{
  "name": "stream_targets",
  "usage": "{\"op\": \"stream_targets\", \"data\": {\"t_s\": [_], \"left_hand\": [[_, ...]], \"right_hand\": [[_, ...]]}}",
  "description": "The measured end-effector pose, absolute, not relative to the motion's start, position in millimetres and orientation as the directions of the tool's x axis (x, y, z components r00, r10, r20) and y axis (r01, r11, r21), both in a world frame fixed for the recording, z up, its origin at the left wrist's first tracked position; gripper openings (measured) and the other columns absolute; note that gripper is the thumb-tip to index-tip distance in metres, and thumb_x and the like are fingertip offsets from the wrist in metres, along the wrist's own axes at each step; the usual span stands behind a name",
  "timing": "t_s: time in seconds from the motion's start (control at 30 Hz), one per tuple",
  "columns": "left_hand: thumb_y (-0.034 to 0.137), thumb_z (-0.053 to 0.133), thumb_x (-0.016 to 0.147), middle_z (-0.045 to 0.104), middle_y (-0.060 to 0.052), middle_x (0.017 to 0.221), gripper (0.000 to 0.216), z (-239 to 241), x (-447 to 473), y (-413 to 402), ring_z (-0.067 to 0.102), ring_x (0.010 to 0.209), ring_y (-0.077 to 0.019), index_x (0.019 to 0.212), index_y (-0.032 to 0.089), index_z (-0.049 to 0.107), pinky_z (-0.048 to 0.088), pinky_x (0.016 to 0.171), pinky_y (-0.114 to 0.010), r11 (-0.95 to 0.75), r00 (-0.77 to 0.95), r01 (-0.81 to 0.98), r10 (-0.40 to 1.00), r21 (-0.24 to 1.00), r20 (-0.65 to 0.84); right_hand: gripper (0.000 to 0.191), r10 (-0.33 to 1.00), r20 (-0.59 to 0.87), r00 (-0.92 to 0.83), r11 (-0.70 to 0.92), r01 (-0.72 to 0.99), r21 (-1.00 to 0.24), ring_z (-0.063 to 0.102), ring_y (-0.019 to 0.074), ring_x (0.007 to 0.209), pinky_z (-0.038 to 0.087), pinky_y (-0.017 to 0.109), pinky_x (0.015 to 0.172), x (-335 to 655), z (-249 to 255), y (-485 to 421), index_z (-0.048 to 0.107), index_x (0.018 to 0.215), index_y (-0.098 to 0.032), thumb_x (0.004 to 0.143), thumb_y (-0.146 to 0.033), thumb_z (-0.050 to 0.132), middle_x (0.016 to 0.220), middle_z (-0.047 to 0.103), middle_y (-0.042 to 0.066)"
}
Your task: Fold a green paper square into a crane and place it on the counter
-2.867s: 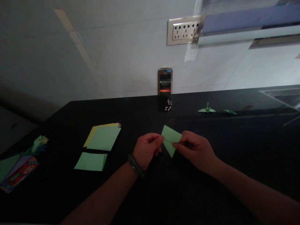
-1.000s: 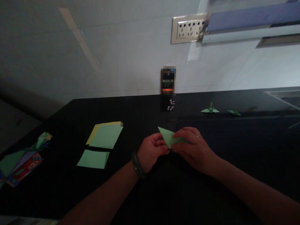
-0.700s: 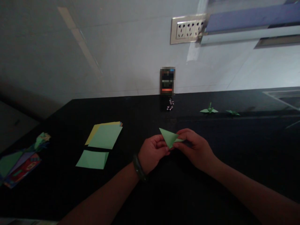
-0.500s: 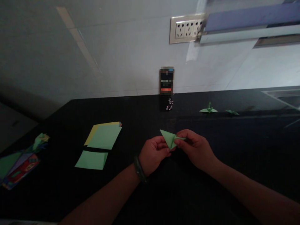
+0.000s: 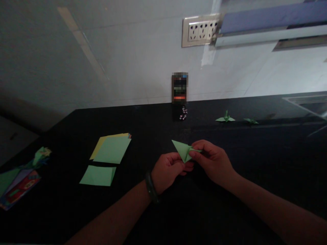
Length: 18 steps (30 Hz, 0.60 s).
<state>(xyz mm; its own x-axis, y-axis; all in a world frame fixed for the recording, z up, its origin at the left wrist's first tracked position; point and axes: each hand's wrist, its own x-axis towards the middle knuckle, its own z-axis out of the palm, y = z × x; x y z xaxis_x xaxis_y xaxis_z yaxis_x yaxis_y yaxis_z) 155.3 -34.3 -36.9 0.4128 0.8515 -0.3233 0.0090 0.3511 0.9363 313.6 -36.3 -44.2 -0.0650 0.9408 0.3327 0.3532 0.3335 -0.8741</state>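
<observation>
Both hands hold one small piece of green paper (image 5: 182,149), folded to a triangle, above the black counter (image 5: 230,177). My left hand (image 5: 167,170), with a dark band at the wrist, pinches the lower tip of the triangle. My right hand (image 5: 212,161) pinches its right side with thumb and fingers closed. The triangle's upper left corner sticks out free.
A stack of coloured sheets (image 5: 112,148) and a folded green sheet (image 5: 98,175) lie to the left. Colourful paper packaging (image 5: 20,177) sits at the far left edge. A phone (image 5: 180,87) leans on the wall. Two green folded cranes (image 5: 225,118) stand at the back right.
The paper went from a partly open fold held apart to a tight triangle. Both hands closed in on it and now pinch it together.
</observation>
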Motion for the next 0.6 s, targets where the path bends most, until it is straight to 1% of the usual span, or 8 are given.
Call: {"op": "stream_targets", "data": {"t_s": [0.17,0.33,0.43,0.6], "left_hand": [[0.016,0.048,0.076,0.07,-0.008,0.076,0.017,-39.3,154.7,-34.0,0.065,0.066,-0.0151,0.081,0.012,0.064,0.044,0.06,-0.025,0.364,0.424,0.061,0.833,0.93,-0.354],[0.018,0.044,0.081,0.07,-0.008,0.075,0.019,-40.6,154.2,-34.1,0.065,0.066,-0.0142,0.082,0.012,0.062,0.044,0.061,-0.025,0.338,0.451,0.082,0.826,0.937,-0.338],[0.018,0.044,0.081,0.069,-0.008,0.077,0.018,-42.2,153.4,-34.8,0.065,0.068,-0.0148,0.083,0.012,0.06,0.045,0.063,-0.026,0.31,0.475,0.101,0.82,0.946,-0.319],[0.019,0.042,0.082,0.069,-0.009,0.081,0.019,-44.3,152.9,-36.0,0.065,0.072,-0.0155,0.085,0.011,0.059,0.046,0.065,-0.028,0.263,0.501,0.111,0.818,0.958,-0.282]], "right_hand": [[0.006,0.942,0.331,-0.057,0.332,0.296,-0.896,0.056,0.0126,0.064,0.046,0.025,0.059,313.0,-43.1,-36.0,0.057,0.071,-0.018,0.075,-0.022,0.058,0.074,0.059,0.002],[0.008,0.943,0.331,-0.046,0.329,0.305,-0.894,0.055,0.0129,0.064,0.046,0.026,0.059,313.6,-43.1,-35.7,0.057,0.069,-0.017,0.074,-0.023,0.06,0.073,0.059,0.002],[0.009,0.958,0.284,-0.048,0.286,0.283,-0.916,0.055,0.0129,0.064,0.045,0.026,0.059,314.0,-44.6,-35.3,0.057,0.07,-0.018,0.074,-0.025,0.059,0.073,0.059,0.002],[0.012,0.986,0.162,-0.043,0.167,0.252,-0.953,0.054,0.0135,0.06,0.045,0.027,0.057,314.5,-47.5,-34.9,0.055,0.072,-0.018,0.075,-0.029,0.058,0.068,0.058,0.001]]}}
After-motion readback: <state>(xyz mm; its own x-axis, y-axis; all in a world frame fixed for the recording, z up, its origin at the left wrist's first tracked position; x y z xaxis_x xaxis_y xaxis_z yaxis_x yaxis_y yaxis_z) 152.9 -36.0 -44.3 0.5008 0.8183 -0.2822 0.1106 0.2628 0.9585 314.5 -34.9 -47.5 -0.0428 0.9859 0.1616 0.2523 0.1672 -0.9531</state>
